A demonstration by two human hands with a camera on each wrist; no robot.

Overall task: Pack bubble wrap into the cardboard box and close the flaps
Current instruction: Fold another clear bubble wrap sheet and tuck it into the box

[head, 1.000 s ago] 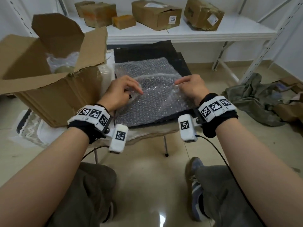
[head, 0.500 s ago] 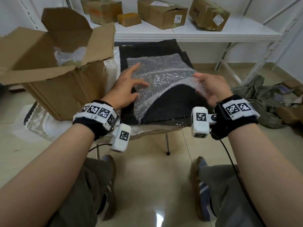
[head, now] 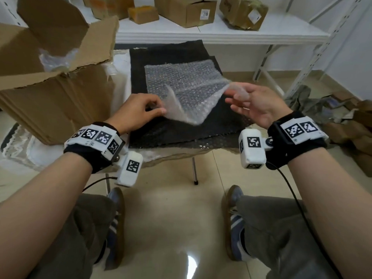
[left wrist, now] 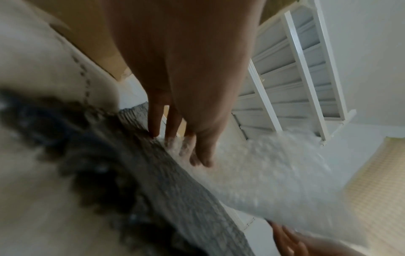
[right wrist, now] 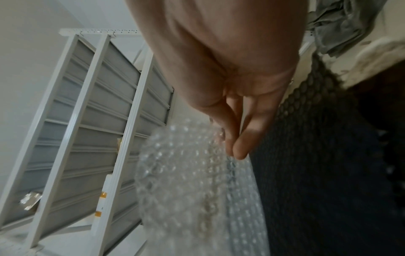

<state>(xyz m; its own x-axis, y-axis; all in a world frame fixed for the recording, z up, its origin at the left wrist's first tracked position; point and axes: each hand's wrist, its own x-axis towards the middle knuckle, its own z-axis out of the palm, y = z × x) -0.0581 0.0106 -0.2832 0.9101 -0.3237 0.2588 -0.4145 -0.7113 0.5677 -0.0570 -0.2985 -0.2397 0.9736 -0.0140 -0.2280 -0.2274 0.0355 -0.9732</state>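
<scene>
Bubble wrap (head: 181,85) lies on the dark worktop (head: 177,129), its near edge lifted. Left hand (head: 134,111) fingers pinch one corner; right hand (head: 259,105) fingers pinch the other. It looks like pick-up time. Next, carry it to the cardboard box (head: 60,101) beside the left fingers.

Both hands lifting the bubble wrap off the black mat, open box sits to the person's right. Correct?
Wrong side. The open box sits to the person's left, as the head view shows. Left hand and right hand are lifting the bubble wrap off the black mat.
</scene>
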